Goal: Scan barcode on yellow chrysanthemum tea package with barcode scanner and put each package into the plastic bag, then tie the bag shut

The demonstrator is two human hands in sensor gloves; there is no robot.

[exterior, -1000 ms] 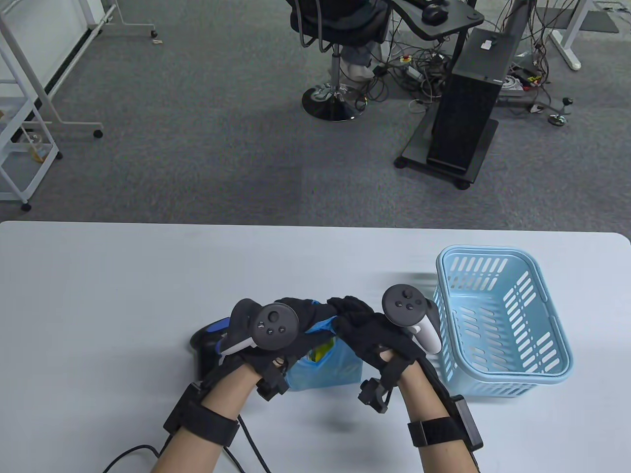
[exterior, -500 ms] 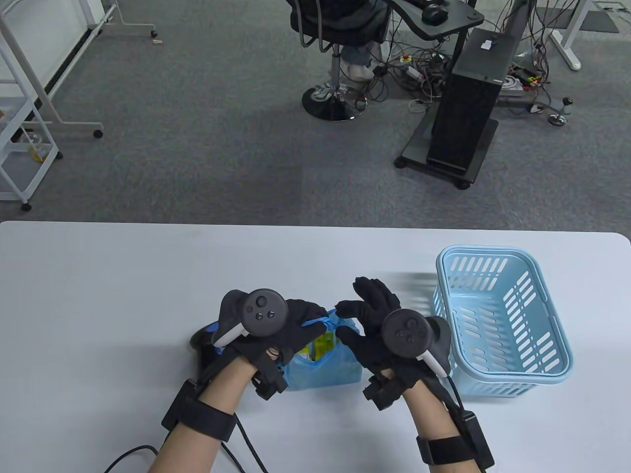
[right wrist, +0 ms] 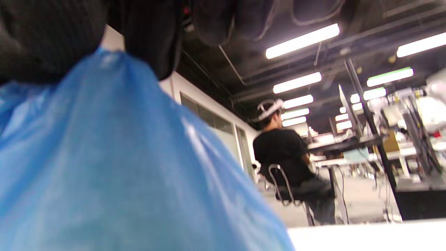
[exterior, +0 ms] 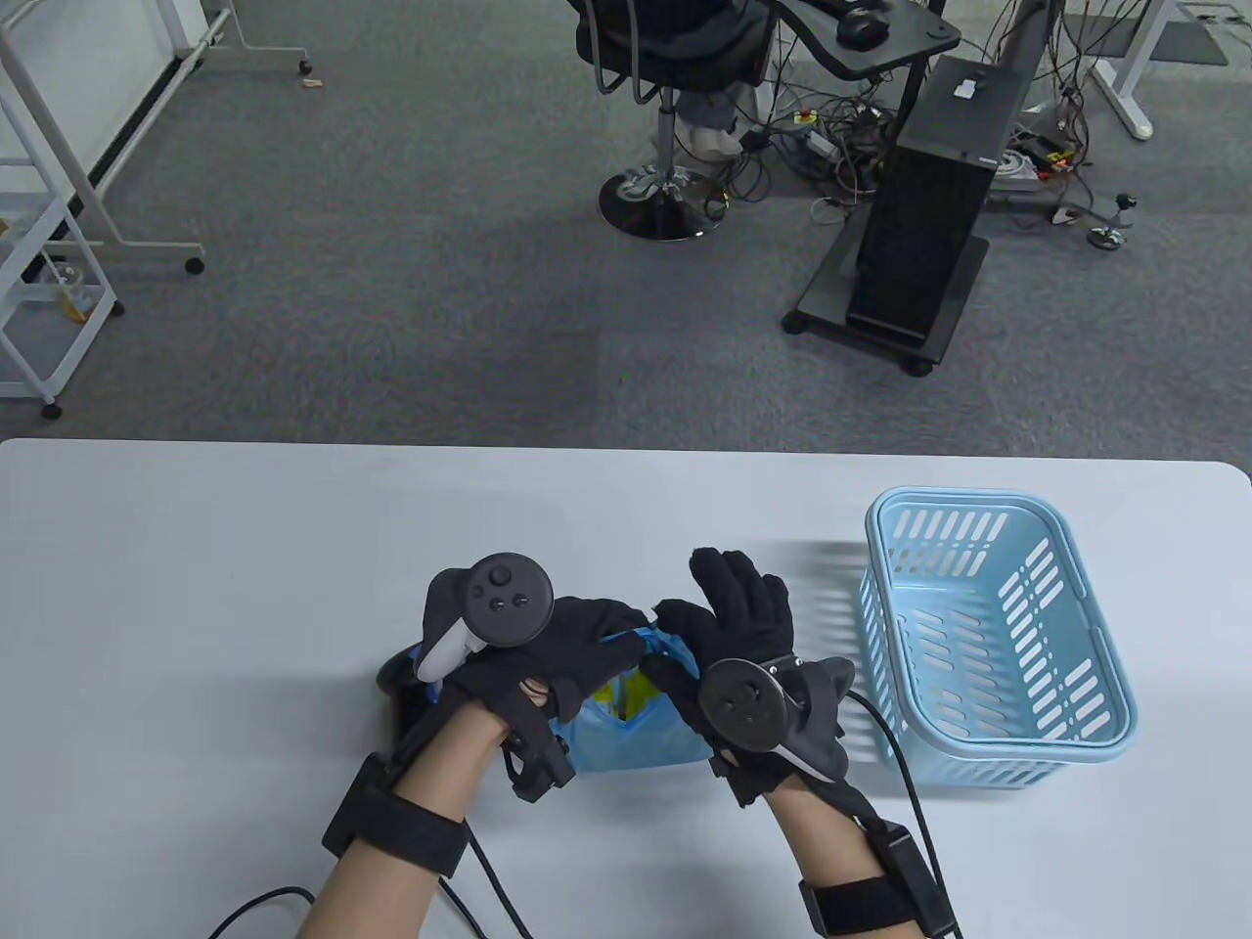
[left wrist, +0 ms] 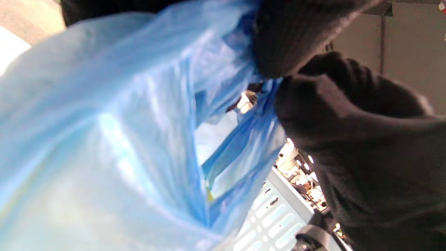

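Taking the translucent blue plastic bag (exterior: 636, 729) as the landmark, it sits on the pale grey table (exterior: 196, 587) near the table's front edge, roughly midway across.

Just left of the bag, partly hidden under the left wrist, lies the dark barcode scanner with a blue trim (exterior: 401, 680); only a small part of its body shows.

The left hand in a black sensor glove (exterior: 548, 650) reaches over the bag's left upper edge. Its fingers are curled and pinch a gathered strip of the bag's top; the left wrist view shows the film bunched under a gloved fingertip (left wrist: 289, 45).

Inside the bag, through the open gap at its top, a yellow chrysanthemum tea package (exterior: 626, 696) is visible. How many packages are inside cannot be told.

The right hand in a black sensor glove (exterior: 729, 636) is over the bag's right upper edge. Its thumb and forefinger pinch the blue plastic where the two hands meet, while its other fingers stand straight and spread, pointing away from the person. In the right wrist view the blue film (right wrist: 104, 167) hangs directly below the glove.

Well to the right of the bag stands a light blue slotted plastic basket (exterior: 1095, 724), apart from both hands.
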